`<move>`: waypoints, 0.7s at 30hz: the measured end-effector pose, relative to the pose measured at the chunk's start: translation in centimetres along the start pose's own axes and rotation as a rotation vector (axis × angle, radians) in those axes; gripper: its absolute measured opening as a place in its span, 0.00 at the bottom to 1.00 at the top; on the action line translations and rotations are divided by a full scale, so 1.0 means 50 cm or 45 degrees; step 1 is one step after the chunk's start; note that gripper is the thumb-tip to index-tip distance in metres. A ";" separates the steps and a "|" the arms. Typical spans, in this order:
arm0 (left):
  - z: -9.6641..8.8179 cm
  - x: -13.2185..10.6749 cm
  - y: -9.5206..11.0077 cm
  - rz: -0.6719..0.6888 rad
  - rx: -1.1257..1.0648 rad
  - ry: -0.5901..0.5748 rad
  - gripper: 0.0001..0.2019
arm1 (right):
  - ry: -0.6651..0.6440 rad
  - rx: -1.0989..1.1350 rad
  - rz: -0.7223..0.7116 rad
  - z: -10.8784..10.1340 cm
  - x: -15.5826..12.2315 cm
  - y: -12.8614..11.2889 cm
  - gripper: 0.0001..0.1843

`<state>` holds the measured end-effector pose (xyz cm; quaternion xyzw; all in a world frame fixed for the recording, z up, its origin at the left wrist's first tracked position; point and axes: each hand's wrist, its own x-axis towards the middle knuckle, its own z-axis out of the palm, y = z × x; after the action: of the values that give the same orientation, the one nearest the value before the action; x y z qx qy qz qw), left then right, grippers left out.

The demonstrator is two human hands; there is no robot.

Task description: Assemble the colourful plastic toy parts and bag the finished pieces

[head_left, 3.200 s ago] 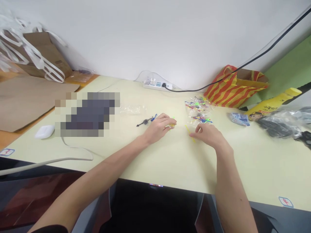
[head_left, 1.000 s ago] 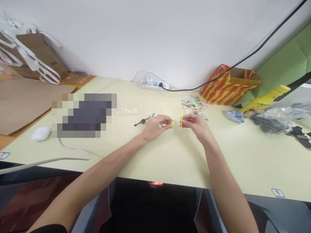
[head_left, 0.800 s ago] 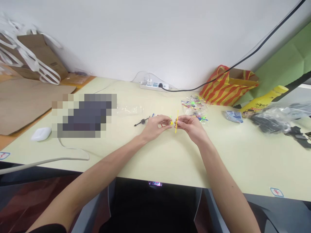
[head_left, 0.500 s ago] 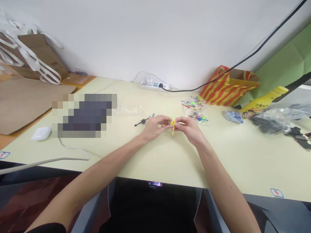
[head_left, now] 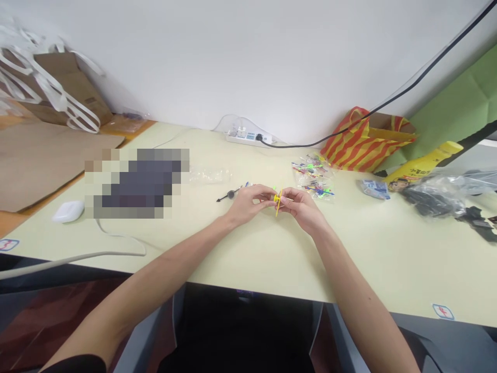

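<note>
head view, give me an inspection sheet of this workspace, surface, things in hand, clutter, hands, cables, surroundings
Surface: pale desk, stickers along its front edge.
Things in hand: yellow stick meeting small yellow part; whether joined, cannot tell.
Clutter: bagged coloured pieces, yellow bottle, white case.
Hands: left hand pinches the part; right hand pinches the stick.
Cables: black cable plugged into power strip; pale cable crosses front edge.
Surroundings: white wall behind; cardboard box far left.

Left hand, right hand nearly meeting, both pinching; bare forearms angled inward
</note>
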<state>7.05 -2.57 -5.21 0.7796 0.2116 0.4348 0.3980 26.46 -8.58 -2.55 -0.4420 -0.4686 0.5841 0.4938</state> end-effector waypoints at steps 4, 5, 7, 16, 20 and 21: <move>-0.004 0.000 0.002 0.009 -0.006 -0.009 0.14 | -0.029 0.036 -0.005 0.001 -0.002 0.000 0.17; -0.005 0.000 0.003 0.013 -0.007 -0.011 0.14 | -0.034 0.041 -0.006 0.002 -0.002 0.000 0.17; -0.006 0.000 0.006 0.024 -0.003 -0.006 0.13 | -0.047 0.048 -0.006 0.002 -0.002 0.000 0.18; -0.005 0.000 0.010 0.015 -0.027 0.010 0.14 | -0.048 0.050 0.007 0.006 -0.001 0.003 0.19; -0.002 0.001 0.011 -0.005 -0.030 0.021 0.15 | -0.029 0.051 -0.013 0.013 -0.002 0.002 0.20; -0.002 0.001 0.011 -0.012 -0.035 0.026 0.15 | -0.018 0.050 -0.012 0.016 -0.002 0.001 0.20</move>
<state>6.99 -2.85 -4.72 0.7687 0.2133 0.4436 0.4084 25.70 -8.79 -2.47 -0.4259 -0.4624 0.5940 0.5019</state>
